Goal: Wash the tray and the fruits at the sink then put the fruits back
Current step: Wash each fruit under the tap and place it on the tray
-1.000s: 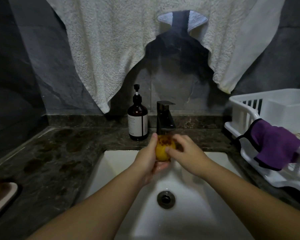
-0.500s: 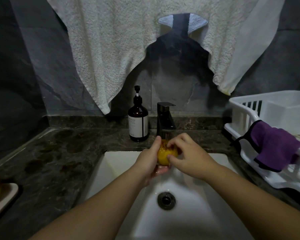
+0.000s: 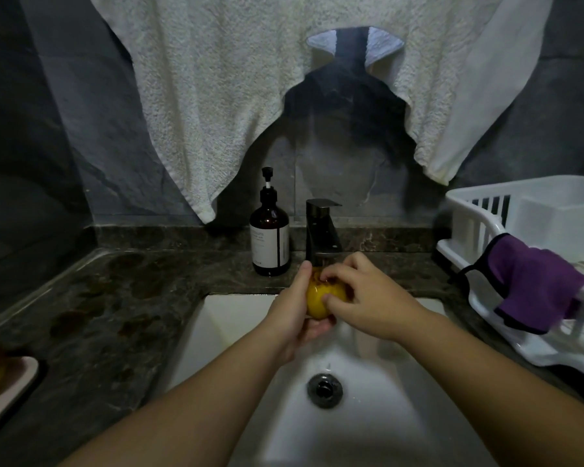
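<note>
Over the white sink (image 3: 236,318), just under the dark faucet (image 3: 321,230), we see a yellow fruit (image 3: 321,299) held between both hands — the left hand (image 3: 292,311) cups it from below and the side, while the right hand (image 3: 368,298) curls its fingertips onto the top. A tray (image 3: 11,389) sits at the counter's left edge.

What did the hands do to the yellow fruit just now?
The right hand slid its fingers up over the top of the fruit, rubbing it under the tap. The left hand kept cupping the fruit from below, in the same spot over the sink. The bottle, rack and purple cloth stayed put.
</note>
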The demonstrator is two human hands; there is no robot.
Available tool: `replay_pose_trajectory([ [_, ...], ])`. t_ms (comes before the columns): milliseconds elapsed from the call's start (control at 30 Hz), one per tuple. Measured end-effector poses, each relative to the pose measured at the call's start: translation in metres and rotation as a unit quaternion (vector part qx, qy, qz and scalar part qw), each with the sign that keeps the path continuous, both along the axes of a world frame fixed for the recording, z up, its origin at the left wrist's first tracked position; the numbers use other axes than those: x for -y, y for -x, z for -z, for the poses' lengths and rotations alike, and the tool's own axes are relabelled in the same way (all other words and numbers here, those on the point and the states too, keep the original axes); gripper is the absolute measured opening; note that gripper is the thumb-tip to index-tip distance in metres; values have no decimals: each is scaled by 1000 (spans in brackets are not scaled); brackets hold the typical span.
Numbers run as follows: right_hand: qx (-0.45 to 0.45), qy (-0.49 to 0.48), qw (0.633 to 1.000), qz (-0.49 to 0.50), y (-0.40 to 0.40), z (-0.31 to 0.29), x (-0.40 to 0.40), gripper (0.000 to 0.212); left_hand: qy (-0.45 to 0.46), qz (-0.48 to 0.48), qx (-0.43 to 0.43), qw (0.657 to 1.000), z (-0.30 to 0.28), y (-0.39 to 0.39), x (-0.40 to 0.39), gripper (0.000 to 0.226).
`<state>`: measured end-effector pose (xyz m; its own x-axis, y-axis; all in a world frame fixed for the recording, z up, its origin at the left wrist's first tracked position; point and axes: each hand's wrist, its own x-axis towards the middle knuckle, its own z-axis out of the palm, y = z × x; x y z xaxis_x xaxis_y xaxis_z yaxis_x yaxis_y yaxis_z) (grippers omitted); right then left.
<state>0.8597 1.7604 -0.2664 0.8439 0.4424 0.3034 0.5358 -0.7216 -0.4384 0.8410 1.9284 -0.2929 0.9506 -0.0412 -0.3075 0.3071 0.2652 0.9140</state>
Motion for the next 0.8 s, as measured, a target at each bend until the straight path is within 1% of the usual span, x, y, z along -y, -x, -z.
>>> replay_pose_trajectory([
  [67, -5, 5, 1000, -1, 2, -2, -1, 49, 1, 5, -2, 1000, 1, -1, 0, 60],
  [133, -17, 15, 1000, 1, 3, -3, -3, 42, -6, 11, -5, 1000, 2, -1, 1, 63],
  [200, -26, -8, 1000, 14, 2, -2, -2, 35, -10, 13, -5, 1000, 2, -2, 2, 65],
  [233, -29, -31, 999, 25, 1, -1, 0, 35, -5, 12, -6, 1000, 1, -2, 2, 65],
  [300, -40, -66, 996, 35, 0, 3, 2, 42, 13, 17, -11, 1000, -2, -1, 2, 64],
  [333, -49, -67, 996, 29, 0, 6, 2, 51, 16, 26, -13, 999, -2, -1, 2, 65],
  [367, -56, -65, 996, 21, 0, 8, 2, 64, 18, 38, -16, 999, -1, -1, 1, 66],
  [400, -63, -67, 996, 15, -1, 11, 0, 72, 21, 49, -19, 998, -1, 0, 1, 68],
  [433, -72, -77, 994, 11, -1, 13, -3, 70, 27, 59, -23, 998, -2, 0, 0, 71],
  [467, -91, -106, 990, 9, -1, 15, -6, 62, 29, 68, -26, 997, -2, 0, -1, 74],
  [533, -168, -204, 964, 7, -2, 19, -9, 42, 20, 77, -32, 996, -2, -1, -4, 80],
  [600, -234, -267, 935, 26, 0, 20, -11, 22, 10, 78, -24, 997, -2, -1, -6, 74],
  [633, -242, -270, 931, 45, 0, 19, -12, 21, 5, 74, -15, 997, 0, -2, -6, 69],
  [667, -244, -267, 930, 66, 0, 17, -13, 27, -6, 65, -3, 998, 2, -3, -6, 64],
  [733, -263, -269, 921, 98, 0, 14, -15, 41, -59, 38, 26, 997, 3, -5, -3, 61],
  [800, -334, -294, 889, 107, 0, 12, -18, 58, -124, 11, 58, 990, 3, -6, -1, 60],
])
